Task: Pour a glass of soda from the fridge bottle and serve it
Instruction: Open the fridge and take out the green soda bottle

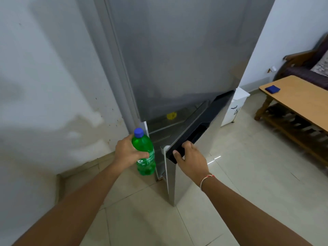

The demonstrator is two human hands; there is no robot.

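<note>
Left hand (127, 153) wrapped around green soda bottle (144, 153), upright, cap on, just left of the open lower fridge door (184, 167). Right hand (190, 159) hooked over the door's handle recess. Swing door shut smoothly; keep bottle clear of the gap, avoid shaking.

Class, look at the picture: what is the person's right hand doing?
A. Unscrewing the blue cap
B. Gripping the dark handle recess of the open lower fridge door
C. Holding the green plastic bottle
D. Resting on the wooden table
B: the right hand grips the dark handle recess of the open lower fridge door, while the left hand holds the green plastic bottle.
</note>
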